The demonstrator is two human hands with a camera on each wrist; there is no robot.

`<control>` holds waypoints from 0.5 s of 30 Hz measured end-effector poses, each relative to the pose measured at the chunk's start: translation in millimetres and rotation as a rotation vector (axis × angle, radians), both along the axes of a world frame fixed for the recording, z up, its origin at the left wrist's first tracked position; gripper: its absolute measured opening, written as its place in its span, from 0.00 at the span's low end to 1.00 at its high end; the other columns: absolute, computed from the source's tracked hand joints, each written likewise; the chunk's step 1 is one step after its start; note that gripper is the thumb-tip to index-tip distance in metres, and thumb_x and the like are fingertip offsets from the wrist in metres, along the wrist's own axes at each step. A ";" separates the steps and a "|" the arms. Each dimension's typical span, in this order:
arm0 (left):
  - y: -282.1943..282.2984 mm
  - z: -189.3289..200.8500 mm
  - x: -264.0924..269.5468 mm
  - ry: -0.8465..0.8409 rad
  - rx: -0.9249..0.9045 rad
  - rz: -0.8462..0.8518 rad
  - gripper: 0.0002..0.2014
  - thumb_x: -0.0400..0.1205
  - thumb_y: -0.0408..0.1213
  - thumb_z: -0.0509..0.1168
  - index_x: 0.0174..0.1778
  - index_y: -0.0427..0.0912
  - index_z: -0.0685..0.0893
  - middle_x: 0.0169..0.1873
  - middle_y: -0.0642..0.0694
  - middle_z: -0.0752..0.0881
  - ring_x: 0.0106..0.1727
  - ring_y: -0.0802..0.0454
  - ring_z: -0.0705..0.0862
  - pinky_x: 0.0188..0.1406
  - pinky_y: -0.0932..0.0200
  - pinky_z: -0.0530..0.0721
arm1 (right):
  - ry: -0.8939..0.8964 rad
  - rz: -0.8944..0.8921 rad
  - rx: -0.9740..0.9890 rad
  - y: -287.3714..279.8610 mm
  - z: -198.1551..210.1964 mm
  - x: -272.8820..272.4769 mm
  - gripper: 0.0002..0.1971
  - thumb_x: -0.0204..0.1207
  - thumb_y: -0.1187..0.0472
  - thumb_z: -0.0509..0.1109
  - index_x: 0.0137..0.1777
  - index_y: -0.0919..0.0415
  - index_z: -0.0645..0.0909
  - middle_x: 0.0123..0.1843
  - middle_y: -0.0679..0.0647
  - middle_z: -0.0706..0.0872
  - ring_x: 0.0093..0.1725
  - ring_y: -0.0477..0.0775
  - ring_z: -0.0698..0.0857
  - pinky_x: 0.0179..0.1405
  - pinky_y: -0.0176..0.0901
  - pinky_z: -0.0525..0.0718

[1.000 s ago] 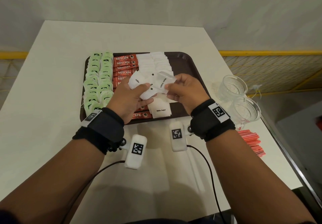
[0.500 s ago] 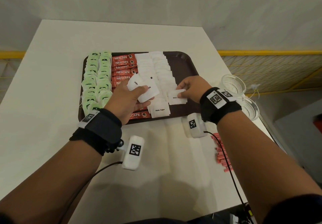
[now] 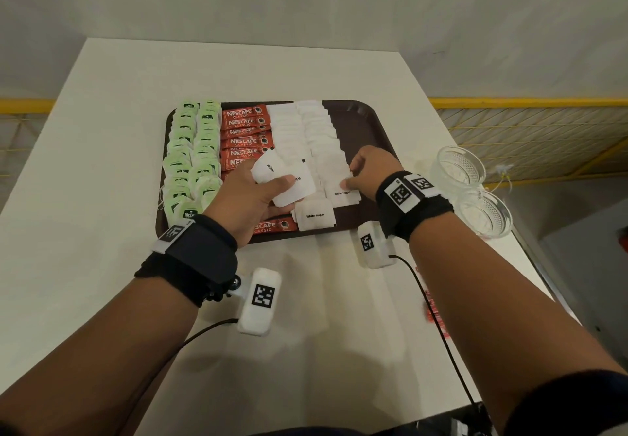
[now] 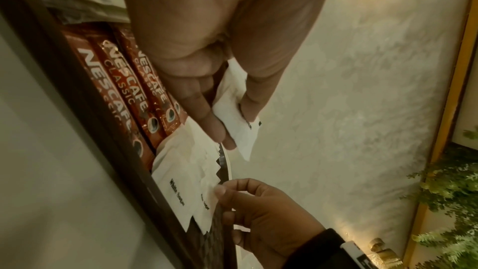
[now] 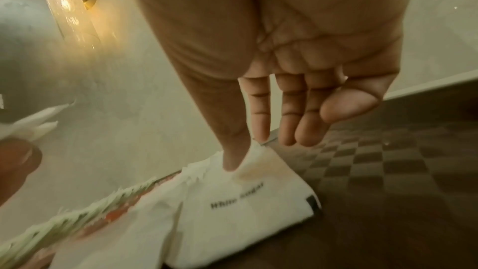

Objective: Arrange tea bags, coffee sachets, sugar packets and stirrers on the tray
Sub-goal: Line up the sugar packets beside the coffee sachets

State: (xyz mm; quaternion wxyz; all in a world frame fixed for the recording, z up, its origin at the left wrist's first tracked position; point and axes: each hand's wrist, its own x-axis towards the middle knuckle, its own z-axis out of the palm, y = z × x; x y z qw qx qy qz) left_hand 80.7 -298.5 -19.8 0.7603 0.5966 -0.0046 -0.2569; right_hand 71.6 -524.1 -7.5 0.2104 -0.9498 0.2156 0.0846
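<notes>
A dark brown tray [image 3: 370, 113] carries two columns of green tea bags [image 3: 190, 150], a column of red Nescafe coffee sachets [image 3: 244, 130] and two columns of white sugar packets [image 3: 306, 130]. My left hand [image 3: 251, 194] hovers over the tray's near middle and grips a small bunch of sugar packets [image 3: 289, 184] [image 4: 238, 128]. My right hand [image 3: 367, 167] is over the near end of the right sugar column. Its fingers are straight, and the thumb tip presses a flat sugar packet [image 3: 345, 194] [image 5: 245, 201]. Red stirrers [image 3: 431, 313] lie on the table, mostly hidden by my right forearm.
Two clear glass bowls [image 3: 458, 167] [image 3: 486, 211] stand on the white table [image 3: 102, 130] right of the tray, close to my right wrist. The tray's right strip [image 5: 388, 171] is bare and chequered. The table's right edge runs just beyond the bowls.
My right hand took one sugar packet from the bunch in my left hand, carried it right and laid it at the near end of the right sugar column. The left hand stayed put.
</notes>
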 end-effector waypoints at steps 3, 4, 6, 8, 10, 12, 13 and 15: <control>-2.1 -0.2 -0.2 -0.022 0.006 0.010 0.20 0.80 0.30 0.72 0.68 0.42 0.79 0.60 0.43 0.88 0.56 0.47 0.90 0.40 0.57 0.89 | -0.148 -0.016 0.102 1.5 8.2 -5.6 0.13 0.76 0.48 0.73 0.49 0.57 0.80 0.44 0.48 0.83 0.48 0.51 0.83 0.46 0.42 0.78; -3.1 -0.3 -0.1 -0.026 0.003 0.014 0.20 0.80 0.31 0.72 0.68 0.42 0.79 0.60 0.44 0.88 0.57 0.46 0.90 0.41 0.57 0.89 | -0.174 -0.005 0.211 4.6 13.2 -9.7 0.14 0.77 0.45 0.71 0.48 0.57 0.82 0.43 0.48 0.85 0.46 0.50 0.84 0.45 0.42 0.80; -5.2 -0.2 -0.1 -0.038 -0.006 0.022 0.20 0.80 0.32 0.73 0.68 0.42 0.80 0.60 0.44 0.89 0.58 0.46 0.90 0.43 0.56 0.90 | -0.148 0.043 0.479 17.0 24.7 -20.9 0.16 0.75 0.43 0.72 0.45 0.58 0.83 0.44 0.51 0.89 0.42 0.48 0.86 0.39 0.39 0.82; -8.8 -0.4 -0.9 -0.063 0.002 0.028 0.20 0.80 0.34 0.73 0.68 0.41 0.81 0.60 0.45 0.89 0.57 0.46 0.90 0.47 0.54 0.90 | -0.084 0.116 0.602 28.5 27.0 -28.2 0.14 0.72 0.45 0.76 0.42 0.56 0.84 0.43 0.52 0.90 0.40 0.46 0.86 0.36 0.37 0.81; -13.5 -1.2 -2.4 -0.094 0.027 0.030 0.20 0.80 0.37 0.73 0.68 0.42 0.80 0.59 0.45 0.89 0.58 0.47 0.90 0.50 0.52 0.90 | -0.132 0.102 0.650 33.7 21.1 -28.1 0.10 0.72 0.52 0.79 0.41 0.56 0.82 0.40 0.53 0.88 0.37 0.46 0.86 0.34 0.38 0.80; -17.1 -1.4 -4.1 -0.098 0.047 0.033 0.18 0.82 0.38 0.71 0.68 0.44 0.79 0.59 0.46 0.90 0.56 0.48 0.91 0.49 0.54 0.89 | -0.234 -0.028 0.762 34.3 17.4 -24.9 0.08 0.73 0.61 0.77 0.44 0.58 0.80 0.41 0.57 0.88 0.33 0.48 0.86 0.32 0.39 0.79; -18.0 -1.1 -3.9 -0.092 0.055 0.032 0.16 0.84 0.39 0.69 0.68 0.45 0.79 0.58 0.46 0.90 0.54 0.49 0.91 0.49 0.54 0.89 | -0.274 -0.097 0.834 33.2 17.4 -23.5 0.07 0.74 0.64 0.75 0.44 0.59 0.78 0.41 0.58 0.88 0.31 0.49 0.86 0.32 0.40 0.80; -17.6 0.5 -2.5 -0.076 0.072 0.025 0.13 0.87 0.41 0.64 0.68 0.46 0.78 0.58 0.45 0.89 0.52 0.49 0.92 0.48 0.55 0.89 | -0.335 -0.178 0.932 29.7 20.0 -22.6 0.07 0.76 0.69 0.72 0.42 0.59 0.77 0.40 0.57 0.87 0.28 0.48 0.84 0.33 0.42 0.82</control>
